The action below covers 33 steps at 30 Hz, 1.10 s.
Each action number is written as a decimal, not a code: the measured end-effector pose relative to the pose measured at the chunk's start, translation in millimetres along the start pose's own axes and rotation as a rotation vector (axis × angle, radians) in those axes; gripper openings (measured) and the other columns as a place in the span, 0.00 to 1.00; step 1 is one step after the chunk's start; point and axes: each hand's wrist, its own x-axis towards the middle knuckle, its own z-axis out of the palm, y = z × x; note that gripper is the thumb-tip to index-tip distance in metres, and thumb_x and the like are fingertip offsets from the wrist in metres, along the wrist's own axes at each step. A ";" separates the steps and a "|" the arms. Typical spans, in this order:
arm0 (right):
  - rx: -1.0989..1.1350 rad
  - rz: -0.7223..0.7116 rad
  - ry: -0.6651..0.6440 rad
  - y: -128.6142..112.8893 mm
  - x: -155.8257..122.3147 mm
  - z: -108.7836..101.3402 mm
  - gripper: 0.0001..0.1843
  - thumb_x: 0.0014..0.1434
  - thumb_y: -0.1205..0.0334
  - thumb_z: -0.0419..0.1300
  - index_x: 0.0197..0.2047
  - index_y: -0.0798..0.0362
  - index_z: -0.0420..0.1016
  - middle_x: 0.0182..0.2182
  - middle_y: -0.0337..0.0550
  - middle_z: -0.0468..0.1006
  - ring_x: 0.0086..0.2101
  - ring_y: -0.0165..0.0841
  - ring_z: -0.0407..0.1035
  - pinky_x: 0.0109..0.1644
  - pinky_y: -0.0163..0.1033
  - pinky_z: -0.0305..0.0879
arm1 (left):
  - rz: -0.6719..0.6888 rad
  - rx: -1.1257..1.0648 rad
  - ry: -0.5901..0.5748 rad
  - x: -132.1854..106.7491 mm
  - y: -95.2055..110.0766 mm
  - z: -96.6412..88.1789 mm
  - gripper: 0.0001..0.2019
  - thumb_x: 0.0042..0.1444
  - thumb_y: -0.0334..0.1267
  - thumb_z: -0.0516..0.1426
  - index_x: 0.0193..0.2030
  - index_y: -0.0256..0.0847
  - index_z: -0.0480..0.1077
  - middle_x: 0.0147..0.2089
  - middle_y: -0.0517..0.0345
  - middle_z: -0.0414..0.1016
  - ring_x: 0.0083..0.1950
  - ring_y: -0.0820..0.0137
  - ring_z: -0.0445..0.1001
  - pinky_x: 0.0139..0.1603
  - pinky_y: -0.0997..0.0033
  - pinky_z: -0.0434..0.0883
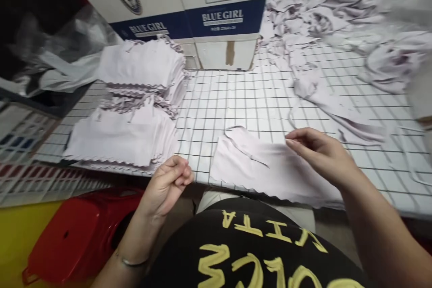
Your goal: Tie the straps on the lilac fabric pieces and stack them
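Note:
A pale pinkish-white fabric piece (239, 162) with a wavy lower edge lies flat at the table's front edge. A thin strap (249, 155) curls across its left part. Over the fabric's right part hovers my right hand (320, 155), thumb and forefinger brought together; whether something thin is between them cannot be made out. My left hand (172, 184) is closed, its fingers curled and pinched, left of the fabric at the table edge. What it holds, if anything, is hidden. Close beyond it sits a stack of similar pieces (111, 137).
A second fabric stack (138, 65) stands behind the first. A cardboard box (222, 13) is at the back. Loose fabric pieces (324, 13) heap at the back right, and a twisted piece (337, 108) lies nearer. A red plastic stool (70, 238) and white crate (20, 166) are at left.

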 end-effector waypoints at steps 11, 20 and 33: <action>-0.416 -0.161 -0.507 -21.8 13.2 40.7 0.08 0.52 0.60 0.64 0.36 0.53 0.74 0.37 0.45 0.74 0.35 0.34 0.67 0.38 0.38 0.61 | 0.488 1.354 -0.500 48.2 -33.4 49.2 0.13 0.63 0.42 0.53 0.30 0.38 0.71 0.31 0.56 0.69 0.36 0.68 0.66 0.39 0.67 0.63; 0.236 0.119 -0.480 -56.4 92.6 25.1 0.13 0.56 0.57 0.65 0.29 0.53 0.66 0.19 0.36 0.68 0.18 0.24 0.58 0.20 0.30 0.53 | 0.635 1.689 -0.703 56.3 -52.8 44.3 0.09 0.65 0.39 0.52 0.43 0.39 0.72 0.44 0.51 0.70 0.45 0.63 0.64 0.46 0.61 0.62; 0.974 0.495 -0.375 -62.3 194.4 23.3 0.05 0.66 0.69 0.54 0.36 0.59 0.67 0.24 0.39 0.76 0.20 0.20 0.70 0.25 0.23 0.70 | 0.579 1.713 -0.719 57.3 -49.0 52.6 0.08 0.64 0.37 0.53 0.38 0.39 0.72 0.42 0.53 0.70 0.43 0.64 0.64 0.43 0.61 0.63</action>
